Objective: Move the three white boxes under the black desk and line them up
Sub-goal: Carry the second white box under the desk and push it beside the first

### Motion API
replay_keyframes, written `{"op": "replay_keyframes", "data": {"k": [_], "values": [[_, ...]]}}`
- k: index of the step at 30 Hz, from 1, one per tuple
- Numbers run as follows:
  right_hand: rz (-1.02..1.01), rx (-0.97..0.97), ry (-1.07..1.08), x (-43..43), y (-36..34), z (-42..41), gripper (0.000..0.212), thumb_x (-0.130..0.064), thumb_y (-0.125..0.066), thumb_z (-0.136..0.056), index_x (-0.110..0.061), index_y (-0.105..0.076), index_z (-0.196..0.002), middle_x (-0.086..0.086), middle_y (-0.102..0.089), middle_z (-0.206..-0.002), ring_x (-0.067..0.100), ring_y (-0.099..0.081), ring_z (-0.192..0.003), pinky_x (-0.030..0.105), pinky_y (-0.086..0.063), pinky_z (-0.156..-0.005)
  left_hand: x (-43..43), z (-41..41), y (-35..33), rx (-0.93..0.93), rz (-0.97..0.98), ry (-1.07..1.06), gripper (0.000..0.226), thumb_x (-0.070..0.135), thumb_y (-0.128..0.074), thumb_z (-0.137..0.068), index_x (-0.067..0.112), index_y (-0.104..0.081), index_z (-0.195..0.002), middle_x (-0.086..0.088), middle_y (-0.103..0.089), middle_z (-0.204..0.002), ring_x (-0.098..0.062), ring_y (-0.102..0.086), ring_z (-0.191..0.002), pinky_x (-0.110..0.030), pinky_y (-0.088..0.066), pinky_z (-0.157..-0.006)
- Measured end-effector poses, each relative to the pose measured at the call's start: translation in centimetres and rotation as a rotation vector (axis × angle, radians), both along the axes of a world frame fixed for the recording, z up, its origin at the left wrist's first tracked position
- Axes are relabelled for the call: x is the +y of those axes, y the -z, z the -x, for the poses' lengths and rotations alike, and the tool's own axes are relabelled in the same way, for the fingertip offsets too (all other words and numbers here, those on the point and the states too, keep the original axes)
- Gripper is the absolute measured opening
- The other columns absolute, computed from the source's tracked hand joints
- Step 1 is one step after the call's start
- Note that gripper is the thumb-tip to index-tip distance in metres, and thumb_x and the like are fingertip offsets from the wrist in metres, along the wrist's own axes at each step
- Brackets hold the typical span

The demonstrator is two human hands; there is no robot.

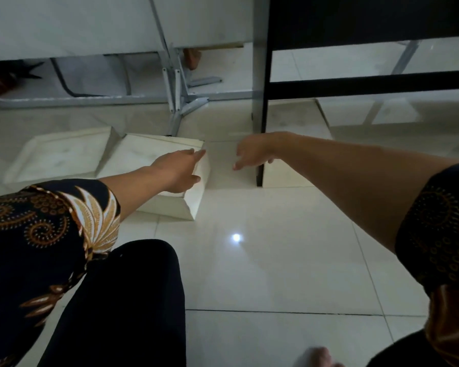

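Three white boxes lie on the tiled floor. The left box [61, 154] rests near the white table's legs. The middle box [146, 154] sits beside it, and my left hand [179, 170] lies on its right top edge, thumb down its side. The third box [294, 120] stands under the black desk [355, 19], just behind its front leg [264, 102]. My right hand [252, 152] hovers with fingers spread in the gap between the middle box and the desk leg, holding nothing.
A white folding table [72, 25] with grey metal legs [175, 99] stands behind the left boxes. Someone's bare foot [192, 58] shows beyond it. My knee [133, 300] and patterned sleeves fill the foreground. A black crossbar [368, 84] runs under the desk.
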State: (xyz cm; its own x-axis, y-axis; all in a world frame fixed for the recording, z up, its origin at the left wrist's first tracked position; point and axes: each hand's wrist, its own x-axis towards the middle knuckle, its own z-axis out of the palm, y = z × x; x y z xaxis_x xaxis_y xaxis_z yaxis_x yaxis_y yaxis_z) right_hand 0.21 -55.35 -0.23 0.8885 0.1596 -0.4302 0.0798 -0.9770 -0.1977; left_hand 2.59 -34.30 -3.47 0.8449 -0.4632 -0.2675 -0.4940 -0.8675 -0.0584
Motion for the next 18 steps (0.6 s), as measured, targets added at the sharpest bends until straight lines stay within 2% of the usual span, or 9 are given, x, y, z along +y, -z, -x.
{"op": "replay_keyframes", "data": {"k": [3,5,8,13,16,18], "values": [[0.033,0.0,-0.043,2.7,0.1,-1.0,0.064,-0.048,-0.056,-0.097,-0.004,-0.049,-0.142,0.011,-0.046,-0.148,0.031,-0.052,-0.125,0.032,-0.049,-0.08,3.4,-0.9,-0.8,-0.012,-0.016,-0.047,0.076,0.04,-0.051,-0.096,0.026,-0.006,-0.156,-0.004,-0.018,-0.163,-0.029,-0.028,-0.145,-0.042,-0.036,-0.11],[0.035,0.009,-0.036,4.7,0.5,-1.7,0.066,-0.051,-0.056,-0.096,-0.005,-0.048,-0.143,0.01,-0.044,-0.15,0.032,-0.049,-0.129,0.034,-0.051,-0.089,6.2,-1.7,-1.0,-0.001,-0.013,-0.085,0.077,0.041,-0.051,-0.096,0.025,-0.006,-0.156,-0.006,-0.02,-0.162,-0.03,-0.029,-0.144,-0.043,-0.036,-0.11],[0.028,0.02,-0.011,7.1,0.9,-2.4,0.069,-0.05,-0.054,-0.097,-0.004,-0.043,-0.146,0.012,-0.039,-0.154,0.032,-0.043,-0.136,0.036,-0.041,-0.103,10.0,-2.7,-0.4,0.03,-0.001,-0.155,0.077,0.041,-0.052,-0.096,0.024,-0.007,-0.156,-0.008,-0.021,-0.162,-0.03,-0.028,-0.145,-0.042,-0.035,-0.11],[0.004,-0.006,0.048,11.9,2.4,-3.9,0.069,-0.049,-0.048,-0.1,-0.001,-0.037,-0.149,0.013,-0.036,-0.155,0.031,-0.044,-0.135,0.033,-0.041,-0.097,16.1,-4.5,1.8,0.07,0.035,-0.29,0.078,0.042,-0.051,-0.095,0.021,-0.008,-0.157,-0.01,-0.026,-0.159,-0.03,-0.031,-0.143,-0.039,-0.036,-0.108],[-0.017,-0.044,0.125,14.3,4.1,-4.8,0.072,-0.05,-0.045,-0.101,0.001,-0.033,-0.149,0.016,-0.03,-0.157,0.033,-0.038,-0.139,0.034,-0.035,-0.107,19.1,-6.0,3.6,0.098,0.057,-0.38,0.078,0.046,-0.051,-0.094,0.018,-0.012,-0.155,-0.013,-0.026,-0.157,-0.032,-0.033,-0.141,-0.041,-0.038,-0.107],[-0.067,-0.057,0.226,15.7,5.6,-5.5,0.077,-0.052,-0.043,-0.101,0.003,-0.024,-0.152,0.018,-0.02,-0.162,0.036,-0.029,-0.144,0.037,-0.031,-0.114,20.7,-7.4,4.5,0.103,0.107,-0.447,0.076,0.049,-0.053,-0.091,0.016,-0.02,-0.152,-0.017,-0.034,-0.15,-0.035,-0.042,-0.133,-0.044,-0.042,-0.103]]}}
